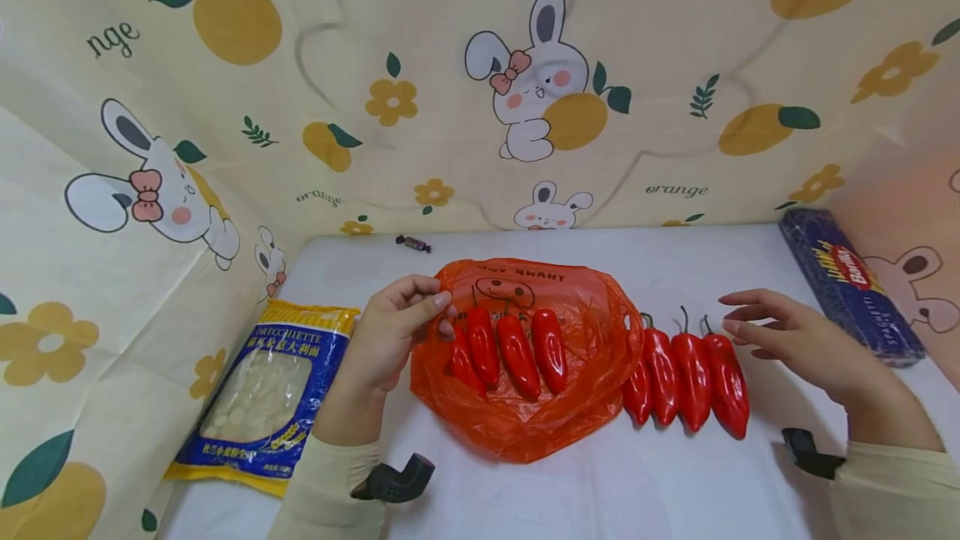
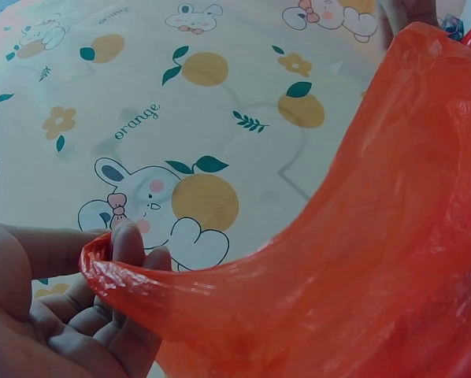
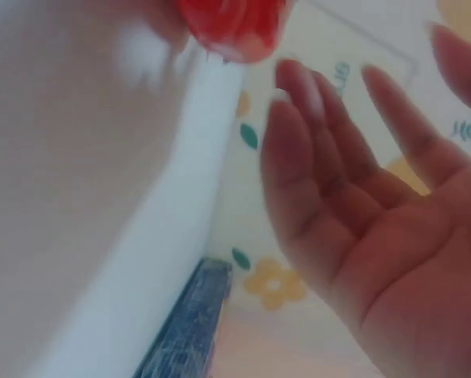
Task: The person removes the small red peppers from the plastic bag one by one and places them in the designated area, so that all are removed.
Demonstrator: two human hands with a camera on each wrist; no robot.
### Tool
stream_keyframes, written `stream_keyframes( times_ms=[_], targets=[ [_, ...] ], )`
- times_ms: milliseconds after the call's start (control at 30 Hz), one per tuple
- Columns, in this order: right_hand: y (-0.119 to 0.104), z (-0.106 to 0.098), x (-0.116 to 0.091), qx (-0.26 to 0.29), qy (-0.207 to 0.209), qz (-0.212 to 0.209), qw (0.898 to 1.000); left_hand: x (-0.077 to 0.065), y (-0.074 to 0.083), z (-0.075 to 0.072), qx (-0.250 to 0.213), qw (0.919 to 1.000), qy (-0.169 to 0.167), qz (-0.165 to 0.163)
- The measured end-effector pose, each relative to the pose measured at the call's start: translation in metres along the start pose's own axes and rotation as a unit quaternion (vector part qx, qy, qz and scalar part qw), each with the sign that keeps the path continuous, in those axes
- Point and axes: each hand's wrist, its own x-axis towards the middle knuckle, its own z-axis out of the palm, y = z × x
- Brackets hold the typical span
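My left hand point(image 1: 397, 325) pinches the left rim of a thin red plastic bag point(image 1: 517, 432); the left wrist view shows the bag's edge point(image 2: 133, 279) bunched between thumb and fingers. Several glossy red chili peppers point(image 1: 516, 357) lie in the spread bag. Right of the bag, more red peppers point(image 1: 694, 382) stand side by side in a row on the white table, stems away from me. My right hand point(image 1: 795, 340) hovers just right of that row, fingers apart and holding nothing. In the right wrist view part of a red pepper point(image 3: 239, 27) shows beyond the fingertips.
A blue and yellow bag of orecchiette pasta point(image 1: 258, 398) lies left of my left forearm. At the right back is a dark blue spaghetti pack point(image 1: 851, 286). A small wrapped candy point(image 1: 414, 243) sits near the back edge, before a printed cloth backdrop point(image 1: 450, 65).
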Motion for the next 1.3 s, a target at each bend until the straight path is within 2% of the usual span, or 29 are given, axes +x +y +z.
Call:
stream_keyframes(
  times_ms=[200,467,667,733,900,1067,1300],
  targets=[
    [-0.018,0.015,0.006,0.023,0.038,-0.031,0.999,0.000,0.000,0.000,0.000,1.0000,0.000,0.004],
    [-0.052,0.041,0.008,0.068,0.058,-0.063,0.994,0.000,0.000,0.000,-0.001,1.0000,0.000,0.005],
    [-0.073,0.060,0.002,0.106,0.080,-0.121,0.984,0.000,0.000,0.000,-0.001,1.0000,-0.001,0.004],
    [-0.080,0.068,0.002,0.122,0.079,-0.131,0.981,0.000,0.000,0.000,0.000,1.0000,0.000,0.003],
    [-0.095,0.088,0.003,0.161,0.054,-0.124,0.978,0.000,0.000,0.001,-0.001,1.0000,0.001,0.004],
    [-0.105,0.110,0.007,0.201,0.025,-0.153,0.967,0.000,0.000,0.001,-0.002,1.0000,0.002,0.003],
    [-0.114,0.133,0.016,0.193,0.012,-0.153,0.969,0.000,0.001,0.001,-0.001,1.0000,0.000,0.002]
  ],
)
